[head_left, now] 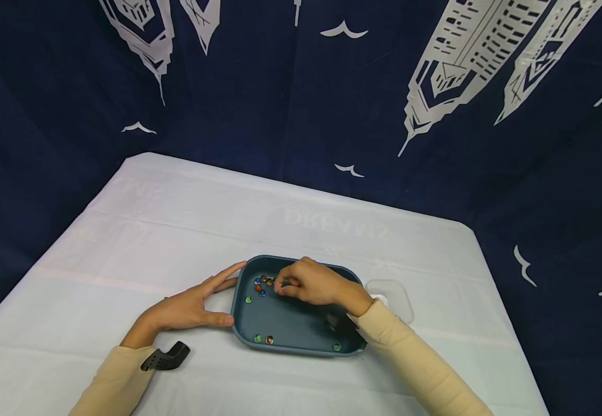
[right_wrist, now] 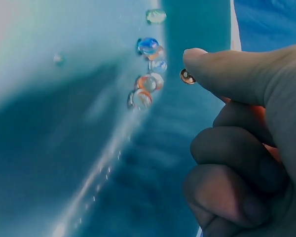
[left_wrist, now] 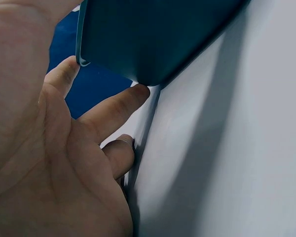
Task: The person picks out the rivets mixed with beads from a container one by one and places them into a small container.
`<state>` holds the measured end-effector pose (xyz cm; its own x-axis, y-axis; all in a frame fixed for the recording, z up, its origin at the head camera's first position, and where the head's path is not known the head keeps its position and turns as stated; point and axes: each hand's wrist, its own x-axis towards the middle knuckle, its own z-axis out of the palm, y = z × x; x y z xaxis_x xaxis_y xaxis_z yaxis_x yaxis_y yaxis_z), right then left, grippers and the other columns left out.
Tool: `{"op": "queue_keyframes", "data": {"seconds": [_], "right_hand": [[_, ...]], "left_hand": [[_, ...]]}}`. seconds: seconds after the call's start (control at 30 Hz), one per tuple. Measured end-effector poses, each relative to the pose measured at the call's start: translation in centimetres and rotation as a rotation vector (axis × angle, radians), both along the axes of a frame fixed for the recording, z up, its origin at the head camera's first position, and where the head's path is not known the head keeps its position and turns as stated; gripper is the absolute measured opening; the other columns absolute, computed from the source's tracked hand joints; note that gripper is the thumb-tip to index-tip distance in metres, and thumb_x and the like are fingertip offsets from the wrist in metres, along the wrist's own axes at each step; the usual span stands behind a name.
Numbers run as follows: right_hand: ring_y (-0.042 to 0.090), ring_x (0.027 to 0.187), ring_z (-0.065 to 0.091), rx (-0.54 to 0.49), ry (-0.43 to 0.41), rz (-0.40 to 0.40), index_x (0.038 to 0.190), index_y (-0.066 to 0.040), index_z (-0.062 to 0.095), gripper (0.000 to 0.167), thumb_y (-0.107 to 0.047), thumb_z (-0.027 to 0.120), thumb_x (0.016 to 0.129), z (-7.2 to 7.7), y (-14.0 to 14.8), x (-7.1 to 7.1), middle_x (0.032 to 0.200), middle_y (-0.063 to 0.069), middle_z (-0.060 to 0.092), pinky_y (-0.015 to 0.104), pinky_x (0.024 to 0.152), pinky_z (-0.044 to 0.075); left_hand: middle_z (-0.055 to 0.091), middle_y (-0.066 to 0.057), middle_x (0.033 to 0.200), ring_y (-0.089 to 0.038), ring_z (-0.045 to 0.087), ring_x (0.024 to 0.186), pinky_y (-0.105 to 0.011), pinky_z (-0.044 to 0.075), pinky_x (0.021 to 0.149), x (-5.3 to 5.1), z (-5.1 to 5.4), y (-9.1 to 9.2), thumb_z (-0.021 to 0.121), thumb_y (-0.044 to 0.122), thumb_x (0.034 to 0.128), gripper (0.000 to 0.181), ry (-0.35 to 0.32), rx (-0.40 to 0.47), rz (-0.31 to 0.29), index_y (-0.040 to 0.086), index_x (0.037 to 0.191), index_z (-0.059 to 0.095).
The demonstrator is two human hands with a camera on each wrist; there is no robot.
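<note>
A blue-green tray [head_left: 296, 329] with a raised rim lies on the white cloth, holding several glass marbles. Blue, orange and amber marbles [right_wrist: 147, 83] cluster near its far left part, and green marbles [head_left: 257, 338] lie farther apart along the near side. Thumb and fingertips of my right hand [head_left: 313, 282] pinch one amber marble [right_wrist: 187, 76] above the tray floor. With fingers spread, my left hand [head_left: 189, 306] touches the tray's left end; its thumb rests near the front corner and its fingertips at the back corner.
A clear plastic container [head_left: 397, 297] stands right of the tray, partly behind the right wrist. A black mount [head_left: 167, 356] sits on the left sleeve. Dark blue printed cloth [head_left: 259, 104] hangs behind the white table [head_left: 192, 202].
</note>
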<state>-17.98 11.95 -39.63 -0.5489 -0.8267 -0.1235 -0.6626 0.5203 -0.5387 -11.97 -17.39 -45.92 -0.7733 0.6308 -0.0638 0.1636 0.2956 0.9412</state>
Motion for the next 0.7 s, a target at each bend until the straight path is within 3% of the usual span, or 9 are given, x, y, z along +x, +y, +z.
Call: {"op": "queue_keyframes", "data": {"seconds": [0.23,0.7], "right_hand": [[-0.003,0.046,0.033,0.002,-0.008,-0.057,0.104,-0.007,0.075,0.015,-0.017,0.065,0.099,0.9,1.8,0.3,0.048,-0.014,0.034,0.017,0.055,0.038],[-0.002,0.045,0.027,-0.055,-0.043,-0.147,0.105,-0.006,0.075,0.013,-0.010,0.066,0.097,1.5,5.4,1.1,0.049,-0.014,0.031,0.018,0.052,0.037]], "left_hand": [[0.036,-0.011,0.161,-0.040,0.019,0.152,-0.078,0.011,0.111,0.1,0.1,0.0,0.080,0.025,0.0868,0.102,0.008,-0.004,0.002,0.036,0.161,0.011],[0.035,-0.011,0.161,-0.039,0.021,0.152,-0.079,0.010,0.110,0.1,0.1,0.1,0.080,0.022,0.0873,0.102,0.011,0.017,-0.006,0.036,0.161,0.011]]}}
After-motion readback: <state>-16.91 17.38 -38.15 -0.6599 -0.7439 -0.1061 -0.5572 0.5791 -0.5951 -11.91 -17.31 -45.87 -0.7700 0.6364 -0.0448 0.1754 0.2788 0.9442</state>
